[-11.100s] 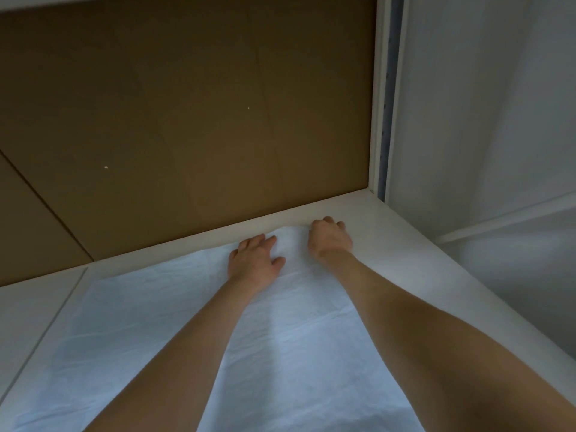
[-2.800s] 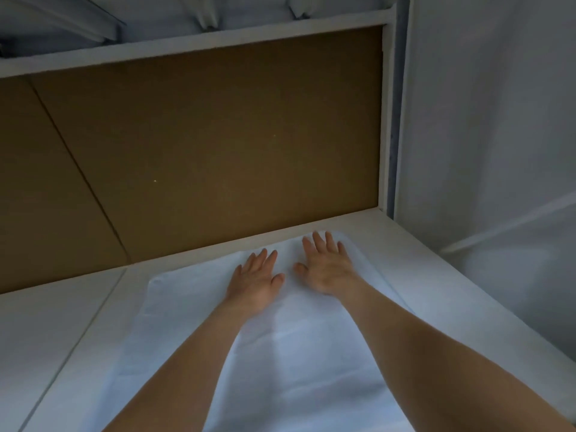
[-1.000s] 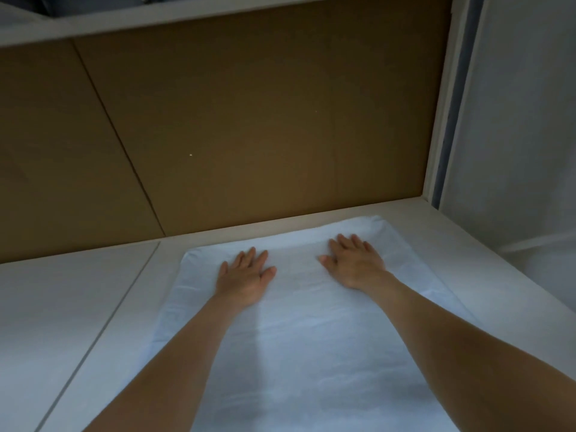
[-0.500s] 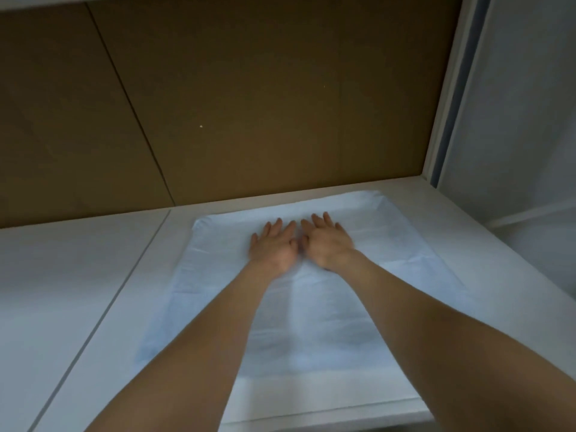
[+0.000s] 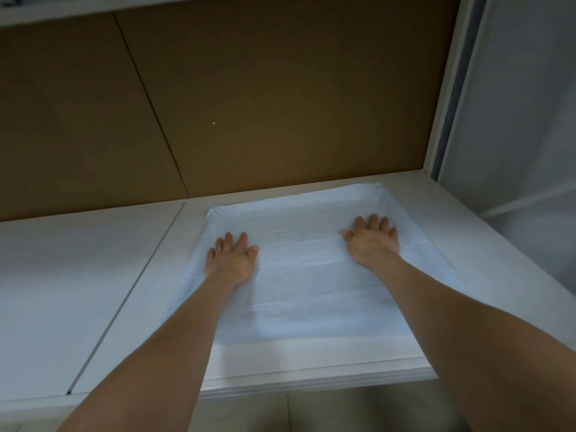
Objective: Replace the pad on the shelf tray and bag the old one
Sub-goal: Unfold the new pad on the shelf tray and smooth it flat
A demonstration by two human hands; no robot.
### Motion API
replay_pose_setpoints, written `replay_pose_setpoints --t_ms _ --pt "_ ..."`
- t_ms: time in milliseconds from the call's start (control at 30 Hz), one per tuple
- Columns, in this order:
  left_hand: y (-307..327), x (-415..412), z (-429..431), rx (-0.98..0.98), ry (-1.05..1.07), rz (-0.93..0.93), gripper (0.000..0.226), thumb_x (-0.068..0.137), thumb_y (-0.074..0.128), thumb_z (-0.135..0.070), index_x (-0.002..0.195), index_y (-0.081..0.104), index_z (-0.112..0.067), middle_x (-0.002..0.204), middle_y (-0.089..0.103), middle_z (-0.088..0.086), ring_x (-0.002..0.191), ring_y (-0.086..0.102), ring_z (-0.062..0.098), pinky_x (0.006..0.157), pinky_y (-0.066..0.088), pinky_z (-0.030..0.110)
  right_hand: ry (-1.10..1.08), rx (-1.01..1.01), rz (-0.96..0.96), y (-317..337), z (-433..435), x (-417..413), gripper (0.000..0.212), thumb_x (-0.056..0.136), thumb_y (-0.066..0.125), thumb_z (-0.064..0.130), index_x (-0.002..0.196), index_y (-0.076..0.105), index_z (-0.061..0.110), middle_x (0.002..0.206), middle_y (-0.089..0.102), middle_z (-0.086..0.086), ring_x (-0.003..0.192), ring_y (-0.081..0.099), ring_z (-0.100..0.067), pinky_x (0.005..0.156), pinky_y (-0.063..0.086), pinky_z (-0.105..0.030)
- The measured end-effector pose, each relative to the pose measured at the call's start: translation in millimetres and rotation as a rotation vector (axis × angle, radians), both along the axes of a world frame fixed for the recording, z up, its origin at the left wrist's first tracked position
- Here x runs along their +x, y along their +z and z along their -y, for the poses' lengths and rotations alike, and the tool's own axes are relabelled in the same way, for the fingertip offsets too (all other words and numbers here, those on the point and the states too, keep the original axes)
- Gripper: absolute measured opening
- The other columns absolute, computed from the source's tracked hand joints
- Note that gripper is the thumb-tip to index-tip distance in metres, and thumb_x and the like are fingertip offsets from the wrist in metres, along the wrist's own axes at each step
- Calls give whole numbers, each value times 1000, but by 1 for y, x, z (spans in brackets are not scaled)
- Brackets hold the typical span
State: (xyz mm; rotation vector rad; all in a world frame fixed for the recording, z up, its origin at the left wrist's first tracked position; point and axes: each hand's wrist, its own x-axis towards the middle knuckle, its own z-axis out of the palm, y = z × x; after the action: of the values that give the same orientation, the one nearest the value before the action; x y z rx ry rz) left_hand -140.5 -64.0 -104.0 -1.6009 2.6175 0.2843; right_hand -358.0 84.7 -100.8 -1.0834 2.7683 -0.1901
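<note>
Head view looks down into a shelf bay whose largest surface is the brown back panel (image 5: 280,98), a flat board crossed by a thin slanting seam on its left part. Below it runs the white shelf tray (image 5: 78,275), a broad pale surface with a narrow dark groove cutting diagonally across its left portion and a layered front edge at the bottom of the frame. To the right stands a white side wall (image 5: 523,120), met at the corner by a pale upright post. Lying flat on the right half of the tray is the pad (image 5: 311,275), a pale blue-white sheet with faint creases; its far edge sits just short of the back panel and its near edge stops before the tray's front lip. Two bare forearms reach in from the bottom corners. The left hand (image 5: 232,258) rests palm down on the pad near its left edge, fingers extended and slightly apart, holding nothing. The right hand (image 5: 372,241) lies palm down near the pad's right side, fingers fanned loosely, also grasping nothing. The two hands are well apart.
</note>
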Motion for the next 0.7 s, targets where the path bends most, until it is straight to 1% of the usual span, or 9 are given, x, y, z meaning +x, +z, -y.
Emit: replay_pose_setpoints --t_ms 67,133,200,233,300,400,600,700 --pt "6 -6 -13 -30 -24 -31 57 101 13 -45 153 3 -25 161 -6 5 149 -4 24 120 1 43 79 -68 -27 9 4 16 60 102 19 45 155 8 19 162 -2 -9 148 -4 -32 119 4 -47" --pt "10 -20 -34 -69 -139 -41 54 102 15 -41 153 3 -26 161 -6 3 149 -4 22 120 2 43 246 -108 -28 14 8 37 58 103 21 43 155 7 21 162 -2 -5 149 -6 -28 120 2 -43" --pt "9 -30 -60 -48 -251 -25 53 102 15 -40 152 2 -30 161 -8 1 149 -5 21 119 1 44 366 -73 11 12 7 56 58 103 22 44 155 7 24 162 -2 -2 149 -7 -26 120 1 -42" --pt "6 -31 -68 -31 -281 -6 53 102 15 -41 152 1 -32 161 -9 0 149 -6 20 119 0 45 392 -39 21 7 4 62 58 102 21 46 155 7 25 162 -2 -1 149 -8 -26 120 0 -42" --pt "0 -25 -77 -12 -296 18 53 101 13 -45 152 0 -35 161 -10 -2 149 -8 19 119 -2 46 380 21 17 -1 -10 62 59 101 17 50 154 5 29 162 -5 0 148 -10 -27 120 -2 -43" --pt "0 -5 -68 -10 -249 24 54 100 11 -50 151 0 -37 161 -10 -3 149 -7 19 119 -3 46 291 44 16 -2 -31 45 59 100 13 55 154 3 34 162 -8 1 148 -11 -29 120 -3 -45" --pt "0 34 -47 -6 -121 59 58 99 11 -54 152 -1 -35 161 -9 0 149 -6 21 119 -1 46 147 79 12 -3 -57 23 60 99 10 56 154 0 33 162 -10 -2 148 -10 -31 119 -3 -47" --pt "5 36 -47 -2 -64 52 59 99 12 -53 153 0 -31 161 -9 6 149 -6 24 120 0 46 101 49 16 5 -54 30 62 100 15 55 154 2 30 162 -8 -5 148 -9 -33 119 0 -50"
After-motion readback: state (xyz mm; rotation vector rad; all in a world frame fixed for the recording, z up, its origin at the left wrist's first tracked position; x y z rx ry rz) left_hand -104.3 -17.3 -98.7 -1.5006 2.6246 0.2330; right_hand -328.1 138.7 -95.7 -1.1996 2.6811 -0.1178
